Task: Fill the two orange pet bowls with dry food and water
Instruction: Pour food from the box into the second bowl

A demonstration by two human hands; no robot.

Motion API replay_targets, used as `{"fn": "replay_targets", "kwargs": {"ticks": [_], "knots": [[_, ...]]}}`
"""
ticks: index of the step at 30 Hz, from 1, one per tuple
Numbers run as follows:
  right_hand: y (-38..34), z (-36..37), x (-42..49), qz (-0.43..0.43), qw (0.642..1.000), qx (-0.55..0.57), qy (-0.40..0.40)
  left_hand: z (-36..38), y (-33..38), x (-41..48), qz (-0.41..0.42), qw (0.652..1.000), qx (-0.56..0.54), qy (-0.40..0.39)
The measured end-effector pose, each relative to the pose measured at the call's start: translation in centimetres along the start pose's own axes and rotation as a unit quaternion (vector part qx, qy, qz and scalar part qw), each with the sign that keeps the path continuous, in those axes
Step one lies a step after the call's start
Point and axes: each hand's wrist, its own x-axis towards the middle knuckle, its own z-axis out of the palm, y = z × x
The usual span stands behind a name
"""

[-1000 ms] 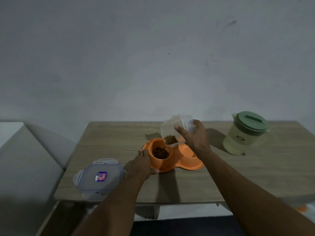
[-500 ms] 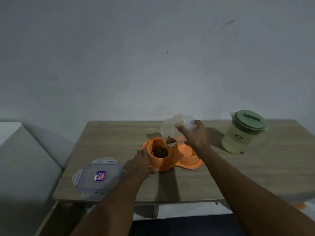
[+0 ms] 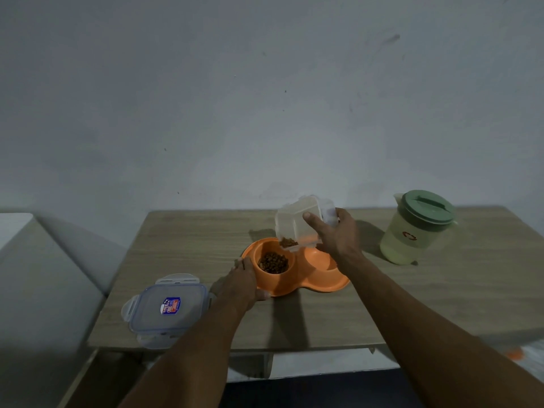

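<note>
Nearest, a clear snap-lock plastic lid lies on the wooden table. The left hand closes its grip on the rim of the orange double pet bowl, whose left well holds brown kibble. Above it, the right hand grips a tilted clear plastic container. Farther right stands a green-lidded translucent pitcher.
</note>
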Motion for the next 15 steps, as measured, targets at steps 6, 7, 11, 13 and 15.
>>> {"fn": "replay_targets", "kwargs": {"ticks": [6,7,11,13,15], "knots": [[0.2,-0.4,-0.3,-0.035,0.997,-0.075,0.010,0.1,0.1,0.1,0.000,1.000,0.003,0.001],[0.2,-0.3,-0.2,-0.027,0.997,-0.069,0.010,0.1,0.1,0.1,0.001,1.000,0.003,0.002],[0.4,-0.5,0.3,0.036,0.999,0.036,0.014,0.1,0.1,-0.1,0.004,1.000,0.002,0.006],[0.4,-0.8,0.3,0.098,0.989,0.110,0.013,0.1,0.0,-0.3,0.004,1.000,0.003,0.004],[1.0,-1.1,0.6,0.156,0.973,0.169,0.009,-0.1,-0.2,-0.3,0.009,1.000,-0.005,0.008]]}}
